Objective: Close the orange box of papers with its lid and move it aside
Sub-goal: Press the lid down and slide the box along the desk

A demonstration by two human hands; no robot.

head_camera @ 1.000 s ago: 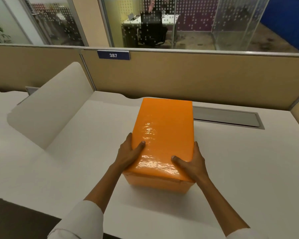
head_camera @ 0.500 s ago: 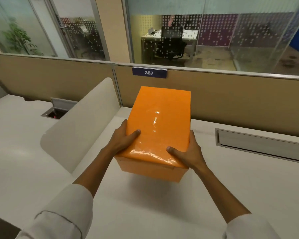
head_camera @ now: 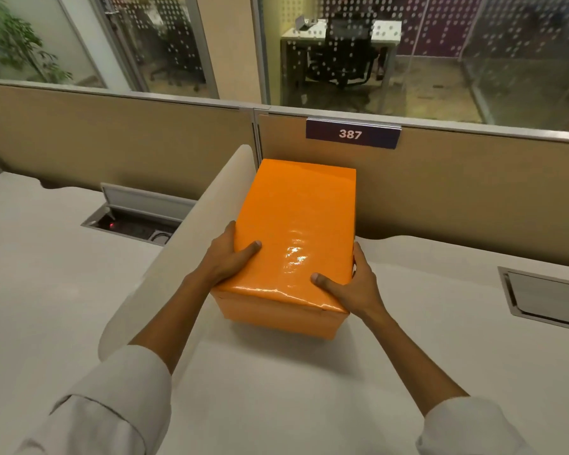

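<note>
The orange box (head_camera: 276,318) has its glossy orange lid (head_camera: 296,224) on top, so the papers inside are hidden. It sits low over the white desk (head_camera: 309,389), close to the white side divider; I cannot tell whether its base touches the desk. My left hand (head_camera: 227,259) grips the box's left side with the thumb on the lid. My right hand (head_camera: 352,287) grips the right side, thumb also on the lid.
A white curved divider (head_camera: 178,257) stands just left of the box. A tan partition (head_camera: 440,198) with a "387" sign (head_camera: 352,134) runs behind it. An open cable hatch (head_camera: 132,221) lies to the left, a shut one (head_camera: 546,298) to the right.
Both hands have carried the closed box from the middle of the desk to the left and back, so it now lies beside the white divider and lower than half a second ago.
</note>
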